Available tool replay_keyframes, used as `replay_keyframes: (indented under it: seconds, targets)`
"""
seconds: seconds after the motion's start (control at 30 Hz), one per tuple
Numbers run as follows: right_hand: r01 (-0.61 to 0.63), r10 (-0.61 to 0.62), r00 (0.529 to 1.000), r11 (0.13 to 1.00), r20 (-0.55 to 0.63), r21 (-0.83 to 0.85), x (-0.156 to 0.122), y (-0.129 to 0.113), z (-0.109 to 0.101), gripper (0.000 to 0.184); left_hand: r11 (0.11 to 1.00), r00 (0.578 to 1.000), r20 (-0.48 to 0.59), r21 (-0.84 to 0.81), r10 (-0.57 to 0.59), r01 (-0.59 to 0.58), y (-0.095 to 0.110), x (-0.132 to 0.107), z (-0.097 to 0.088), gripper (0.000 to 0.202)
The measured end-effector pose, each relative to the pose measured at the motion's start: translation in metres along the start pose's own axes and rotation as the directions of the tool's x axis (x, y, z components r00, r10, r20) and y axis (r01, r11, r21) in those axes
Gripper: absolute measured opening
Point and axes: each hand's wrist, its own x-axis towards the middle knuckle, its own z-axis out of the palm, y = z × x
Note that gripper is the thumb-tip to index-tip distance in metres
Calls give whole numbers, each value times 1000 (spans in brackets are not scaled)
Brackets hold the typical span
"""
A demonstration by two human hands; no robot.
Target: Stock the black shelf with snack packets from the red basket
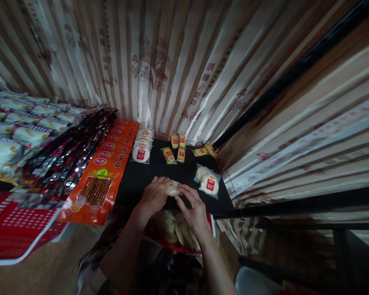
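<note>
Between my two hands is a pale, round wrapped cracker packet [172,188], held just above the black tabletop [160,174]. My left hand [154,194] is closed on its left side, and the fingertips of my right hand [192,205] pinch its right edge. To the right lie white round cracker packets [209,184] with red labels, overlapping each other. A row of similar white packets [141,152] runs toward the back left. Several small yellow packets [169,155] with red labels sit at the back. Below my hands a red basket [213,229] holds yellowish packets.
Orange snack bags [94,188] overlap in a row on the left, beside dark shiny packets [70,151] and white bags [30,133]. A red basket [24,233] with a white rim stands at lower left. Printed curtains [172,73] hang behind, and a dark bar [283,86] slants across the right.
</note>
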Motion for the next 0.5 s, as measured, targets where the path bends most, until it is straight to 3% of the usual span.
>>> replay_keyframes:
  seconds: [0.13, 0.3, 0.4, 0.5]
  targets:
    - [-39, 45, 992, 998, -118, 52, 11, -8, 2, 34, 998, 997, -68, -60, -36, 32, -1, 3, -7, 35]
    - [-252, 303, 928, 939, -217, 235, 22, 0, 19, 65, 964, 989, -112, -257, -92, 61, -12, 5, -15, 33]
    - [-334, 432, 892, 829, -134, 449, 26, 5, 31, 66, 923, 990, -85, -379, -108, 68, -18, 6, -19, 34]
    - [-392, 459, 888, 728, 26, 563, 31, 2, 40, 47, 897, 992, -72, -437, -107, 65, -24, 7, -23, 33]
